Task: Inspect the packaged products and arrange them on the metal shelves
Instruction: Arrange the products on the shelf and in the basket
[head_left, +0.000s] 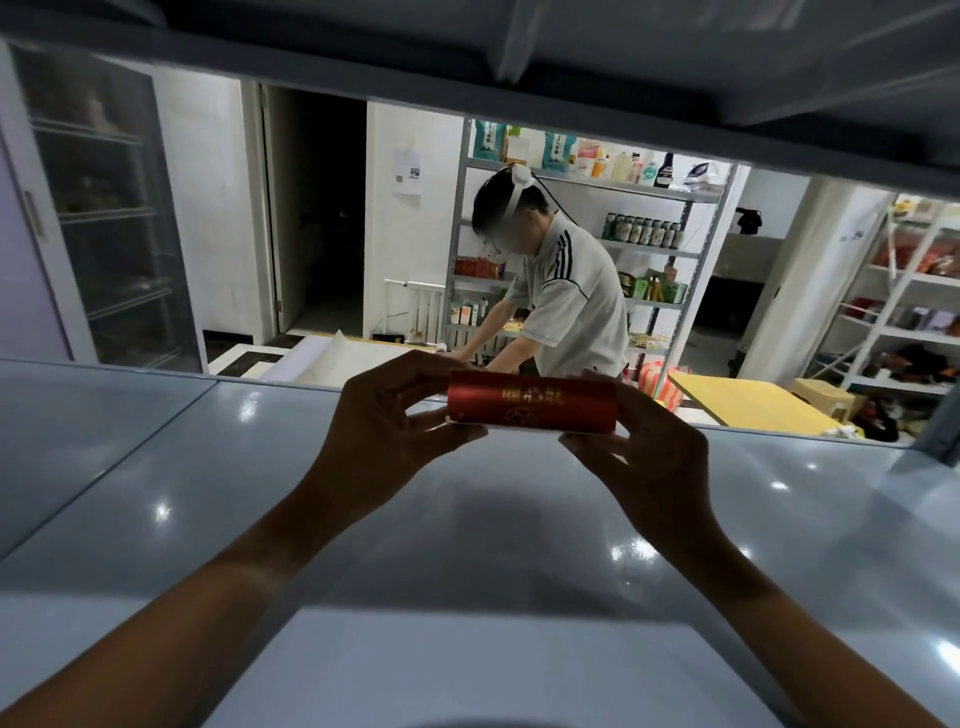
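Holding red box (532, 408) level | long axis left-right | both ends gripped

Stockroom or shop: metal shelving (670, 249) stacked with packaged goods (641, 231).

hands: 2 (left hand (387, 415), right hand (641, 457)) | red box (532, 408): 1 | person (561, 291): 1 | yellow table (743, 402): 1 | glass cabinet (98, 218): 1

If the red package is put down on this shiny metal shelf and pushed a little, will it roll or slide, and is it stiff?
The red package looks long with rounded edges, so it may roll if laid on its side. The metal shelf is glossy, so it probably slides easily. The left hand and right hand pinch its ends without bending it, so it seems fairly stiff.
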